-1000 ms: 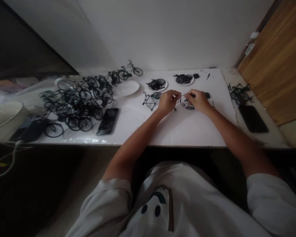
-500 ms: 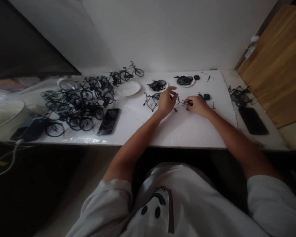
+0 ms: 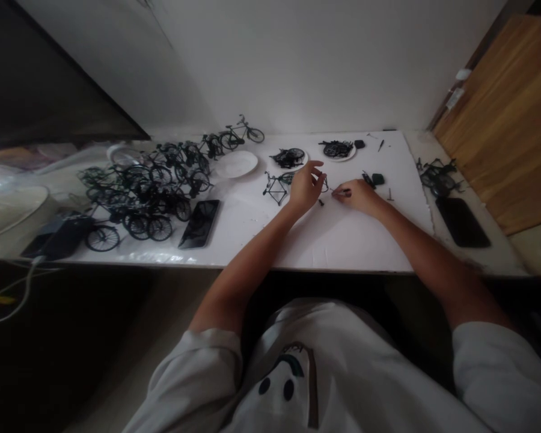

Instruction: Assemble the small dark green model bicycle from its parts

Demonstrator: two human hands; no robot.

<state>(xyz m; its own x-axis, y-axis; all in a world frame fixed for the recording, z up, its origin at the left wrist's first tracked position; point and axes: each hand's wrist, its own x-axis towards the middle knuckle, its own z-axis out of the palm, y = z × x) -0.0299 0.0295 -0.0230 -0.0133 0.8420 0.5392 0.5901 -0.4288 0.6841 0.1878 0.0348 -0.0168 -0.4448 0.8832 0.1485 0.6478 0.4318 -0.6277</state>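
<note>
My left hand (image 3: 305, 187) lies over a dark miniature bicycle frame (image 3: 276, 186), its fingers apart. The hand hides the middle of that frame; a curved end piece (image 3: 325, 183) shows past the fingers. To the right, my right hand (image 3: 355, 195) is closed in a pinch around a slim tool (image 3: 344, 192) with a dark handle, its thin tip directed left towards the bicycle frame. The tool's exact kind is too small to make out. A tiny black part (image 3: 321, 202) rests on the white board just below my left fingers.
Many miniature bicycles (image 3: 157, 192) crowd the left side, beside a phone (image 3: 199, 224) and a white plate (image 3: 235, 163). Two plates of black parts (image 3: 288, 157) (image 3: 337, 149) stand behind my hands. At right are dark pieces (image 3: 377, 179), a small T-shaped piece (image 3: 390, 195) and a black phone (image 3: 462, 221).
My right hand has shifted slightly down, and the slim tool in it now lies lower, with its tip a little further left. My left hand stays over the bicycle frame.
</note>
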